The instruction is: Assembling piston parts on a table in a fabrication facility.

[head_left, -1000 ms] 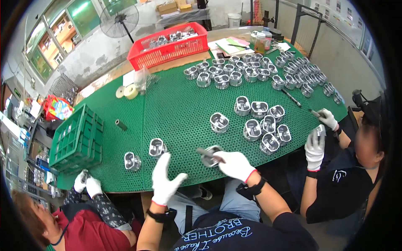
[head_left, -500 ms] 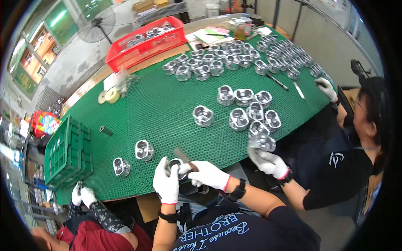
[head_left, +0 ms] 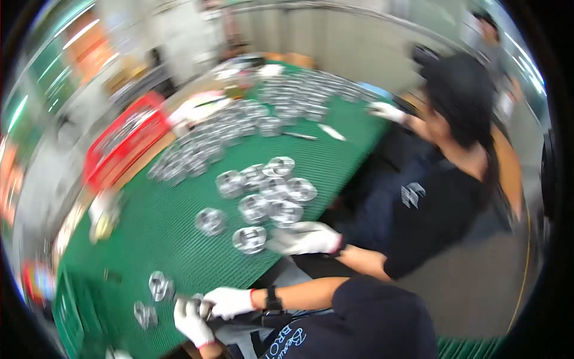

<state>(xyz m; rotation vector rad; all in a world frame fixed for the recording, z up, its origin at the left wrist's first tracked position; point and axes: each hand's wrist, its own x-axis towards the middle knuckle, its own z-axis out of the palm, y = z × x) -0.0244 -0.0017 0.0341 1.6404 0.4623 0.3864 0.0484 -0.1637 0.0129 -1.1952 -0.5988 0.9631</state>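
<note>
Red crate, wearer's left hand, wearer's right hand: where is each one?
Red crate (head_left: 136, 149): head view, on its near side wall.
Left hand (head_left: 192, 325): head view, middle of its white glove.
Right hand (head_left: 229, 302): head view, middle of its glove.

Wearer's dark shirt (head_left: 382, 317): pale blue lettering (head_left: 290, 342), slanted script beside upright block capitals (only the beginnings of the words show).
Co-worker's black shirt (head_left: 439, 224): a small white emblem (head_left: 412, 196), too blurred to tell whether it contains letters.
Elsewhere: no legible writing.
</note>
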